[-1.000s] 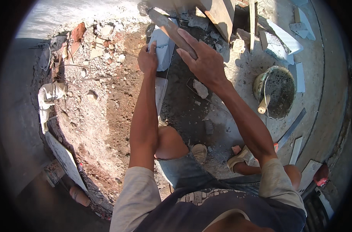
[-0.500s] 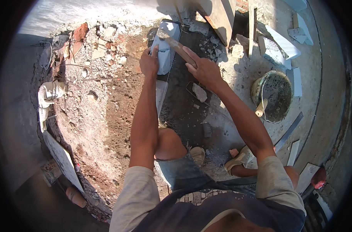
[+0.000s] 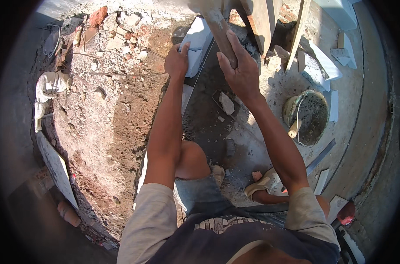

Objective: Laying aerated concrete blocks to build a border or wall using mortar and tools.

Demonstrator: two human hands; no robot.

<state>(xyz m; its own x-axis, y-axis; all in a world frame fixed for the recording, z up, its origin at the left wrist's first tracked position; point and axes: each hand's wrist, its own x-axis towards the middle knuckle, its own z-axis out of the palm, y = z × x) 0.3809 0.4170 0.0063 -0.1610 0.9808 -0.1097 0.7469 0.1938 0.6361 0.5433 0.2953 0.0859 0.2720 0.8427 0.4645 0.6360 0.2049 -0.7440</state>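
Note:
My right hand (image 3: 246, 72) grips a wooden-handled tool (image 3: 221, 33), raised toward the top edge; its far end is blurred and cut off. My left hand (image 3: 177, 61) holds the left side of a pale block (image 3: 199, 36), fingers along the edge and thumb up. A smaller pale piece (image 3: 193, 61) sits against the near end of that block. Alongside the blocks' right side runs a thin taut string (image 3: 203, 63). Another pale block (image 3: 186, 97) continues the row toward me, partly behind my left forearm.
At right stands a bucket (image 3: 288, 110) of grey mix with a wooden-handled tool in it. Broken white blocks (image 3: 312, 68) and boards (image 3: 258, 26) lie beyond. Rubble and bent wire (image 3: 129, 74) cover the ground at left. A stone chunk (image 3: 226, 104) lies near my right forearm.
My right hand has lifted the wooden-handled tool up off the pale block, closer to the camera. My left hand stays at the block. The view has shifted slightly.

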